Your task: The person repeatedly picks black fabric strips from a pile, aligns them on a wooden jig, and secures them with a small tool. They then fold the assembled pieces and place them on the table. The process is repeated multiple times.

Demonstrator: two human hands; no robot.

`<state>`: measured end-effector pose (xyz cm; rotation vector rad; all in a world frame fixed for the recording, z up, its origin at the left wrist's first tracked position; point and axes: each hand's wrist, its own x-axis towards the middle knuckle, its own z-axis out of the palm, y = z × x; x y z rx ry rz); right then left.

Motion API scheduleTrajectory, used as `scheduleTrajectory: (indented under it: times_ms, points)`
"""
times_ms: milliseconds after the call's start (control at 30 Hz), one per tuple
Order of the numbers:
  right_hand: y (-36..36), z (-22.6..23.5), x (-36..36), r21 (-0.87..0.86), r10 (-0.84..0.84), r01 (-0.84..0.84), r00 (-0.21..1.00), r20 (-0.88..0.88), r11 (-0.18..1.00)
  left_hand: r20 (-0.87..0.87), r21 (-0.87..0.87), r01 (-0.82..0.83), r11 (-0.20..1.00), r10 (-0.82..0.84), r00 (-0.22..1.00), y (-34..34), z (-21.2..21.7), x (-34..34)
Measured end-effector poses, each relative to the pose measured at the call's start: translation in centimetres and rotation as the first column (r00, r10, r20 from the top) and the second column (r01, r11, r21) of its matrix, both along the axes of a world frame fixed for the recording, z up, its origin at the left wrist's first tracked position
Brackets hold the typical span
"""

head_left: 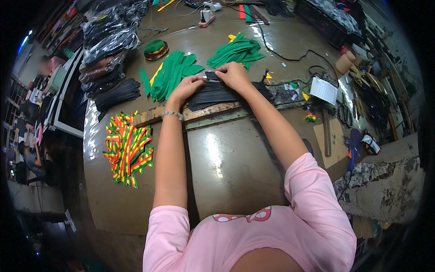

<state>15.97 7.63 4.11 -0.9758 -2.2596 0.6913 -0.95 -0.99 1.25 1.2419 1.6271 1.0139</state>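
black fabric strips, flat stack, on wooden board; under both hands

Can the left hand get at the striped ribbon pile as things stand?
Probably yes. The left hand rests on the black strips, and the striped ribbon pile lies on the same table to its left, with nothing between them.
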Motion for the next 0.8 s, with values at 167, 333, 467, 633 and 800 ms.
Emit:
scheduleTrajectory:
  times_ms: [167,333,467,633,800]
  points:
    - [0.7,-1.4,-0.1,-0.061,-0.021,0.026,0.996,0.082,0.998,0.065,-0.012,-0.099,0.995,0.1,0.993,0.9,-1.1,0.4]
    - [0.0,1.2,1.3,-0.02,0.001,0.002,0.988,0.158,1.0,0.03,0.091,-0.198,0.976,0.196,0.98,1.5,-1.9,0.7]
    - [1.2,5.0,8.6,0.026,0.044,-0.049,0.984,0.175,0.998,0.039,0.055,-0.174,0.983,0.172,0.984,1.6,-2.0,0.6]
    - [2.8,5.0,18.8,-0.332,-0.037,0.057,0.997,0.065,0.942,0.006,0.077,-0.198,0.977,0.198,0.98,1.6,-2.0,0.6]
    - [1.6,-0.6,20.4,-0.719,-0.134,0.076,0.991,-0.025,0.691,-0.009,0.042,-0.183,0.982,0.183,0.983,1.6,-1.5,0.6]
